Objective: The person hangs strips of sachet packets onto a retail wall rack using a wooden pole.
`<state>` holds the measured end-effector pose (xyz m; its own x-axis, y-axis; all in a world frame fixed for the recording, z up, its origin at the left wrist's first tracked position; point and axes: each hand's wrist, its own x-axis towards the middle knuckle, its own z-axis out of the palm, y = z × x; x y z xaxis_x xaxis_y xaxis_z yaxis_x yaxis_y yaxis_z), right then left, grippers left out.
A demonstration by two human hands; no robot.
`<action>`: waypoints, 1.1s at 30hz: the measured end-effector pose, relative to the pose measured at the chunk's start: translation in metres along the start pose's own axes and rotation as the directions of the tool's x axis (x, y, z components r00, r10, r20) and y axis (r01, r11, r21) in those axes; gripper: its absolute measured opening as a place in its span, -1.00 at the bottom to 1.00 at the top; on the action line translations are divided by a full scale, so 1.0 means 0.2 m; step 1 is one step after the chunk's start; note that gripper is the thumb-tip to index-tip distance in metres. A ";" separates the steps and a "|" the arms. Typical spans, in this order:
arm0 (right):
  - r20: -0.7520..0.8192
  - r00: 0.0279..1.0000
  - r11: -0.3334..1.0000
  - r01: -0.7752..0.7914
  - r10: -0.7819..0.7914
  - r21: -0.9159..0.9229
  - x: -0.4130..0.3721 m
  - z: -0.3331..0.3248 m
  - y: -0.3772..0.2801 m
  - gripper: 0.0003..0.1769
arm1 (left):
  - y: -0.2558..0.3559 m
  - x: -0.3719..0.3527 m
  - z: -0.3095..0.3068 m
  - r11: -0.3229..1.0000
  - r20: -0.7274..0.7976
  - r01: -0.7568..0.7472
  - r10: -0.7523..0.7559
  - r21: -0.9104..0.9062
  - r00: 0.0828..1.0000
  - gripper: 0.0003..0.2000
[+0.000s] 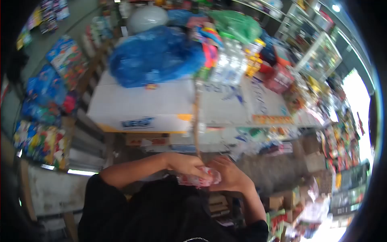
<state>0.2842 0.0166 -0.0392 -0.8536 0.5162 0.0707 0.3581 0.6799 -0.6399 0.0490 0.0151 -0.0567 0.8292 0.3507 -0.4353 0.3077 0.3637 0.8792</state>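
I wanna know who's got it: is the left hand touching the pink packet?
Touching. The head view shows the left hand with fingers over the pink packet.

Noted at left: grey-green wall (86,19), wooden slats (93,67). Dull grey-brown floor (264,171) beyond the table (143,101). Glass-paned case (321,56) at upper right, near a small bright light (336,7). Strong glare at far right, possibly from a doorway (356,94).

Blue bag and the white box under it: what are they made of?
The blue bag looks like thin, glossy plastic: light glints on its crinkles. The white box is probably cardboard, smooth and fairly matt: flat sides, straight edges, printed lettering.
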 end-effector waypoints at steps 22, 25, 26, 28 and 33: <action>0.108 0.883 0.885 0.438 -0.457 0.159 0.35 0.01 0.30 -0.42 | -0.16 -0.10 0.17 0.980 -0.571 -0.062 -0.059 -0.191 0.819 -0.51; 0.177 0.847 0.859 0.461 -0.501 0.222 0.39 0.01 0.38 -0.43 | -0.22 -0.04 0.17 0.982 -0.566 -0.025 -0.087 -0.186 0.820 -0.50; 0.201 0.831 0.849 0.473 -0.518 0.235 0.39 0.00 0.39 -0.43 | -0.23 -0.01 0.18 0.982 -0.629 -0.030 -0.094 -0.184 0.772 -0.49; 0.136 0.849 0.849 0.472 -0.511 0.240 0.35 -0.01 0.38 -0.43 | -0.22 0.01 0.22 0.981 -0.692 -0.036 -0.108 -0.191 0.714 -0.47; 0.004 0.895 0.865 0.429 -0.445 0.261 0.29 -0.08 0.41 -0.40 | -0.10 0.09 0.23 0.986 -0.734 -0.108 -0.021 -0.128 0.678 -0.47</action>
<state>0.2706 0.1110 -0.0750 -0.9251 0.1577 0.3455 -0.1552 0.6734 -0.7228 0.0799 -0.0251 -0.0726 0.2132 0.8640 -0.4562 0.1537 0.4314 0.8890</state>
